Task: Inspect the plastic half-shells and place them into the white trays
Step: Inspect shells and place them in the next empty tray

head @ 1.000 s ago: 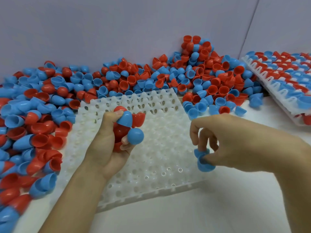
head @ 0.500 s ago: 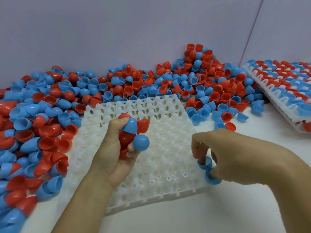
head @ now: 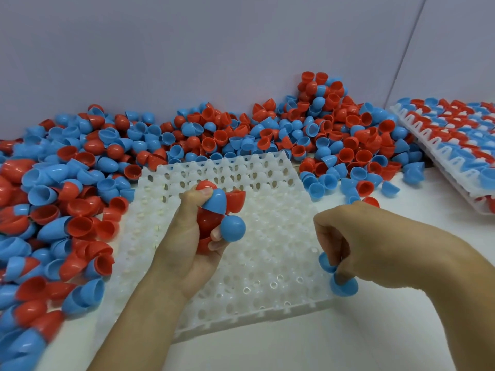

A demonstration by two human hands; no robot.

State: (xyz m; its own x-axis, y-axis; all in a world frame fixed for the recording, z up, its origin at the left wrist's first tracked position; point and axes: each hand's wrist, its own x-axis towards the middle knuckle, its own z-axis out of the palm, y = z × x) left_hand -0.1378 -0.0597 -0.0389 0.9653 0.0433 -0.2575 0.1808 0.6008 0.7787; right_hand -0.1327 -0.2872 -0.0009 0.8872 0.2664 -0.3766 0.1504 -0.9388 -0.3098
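A white tray with rows of empty pockets lies on the table in front of me. My left hand hovers over its left half and grips a bunch of red and blue half-shells. My right hand is at the tray's near right corner, fingers curled down, pinching two blue half-shells; the lower one hangs at the tray's edge. A big heap of loose red and blue half-shells runs along the wall and down the left side.
A stack of white trays filled with red and blue shells leans at the far right. The grey wall stands close behind the heap. White tabletop shows in front of and right of the tray.
My right hand has dropped lower and slightly right with its blue half-shells, down to the tray's near right corner. The left hand keeps its bunch almost still.
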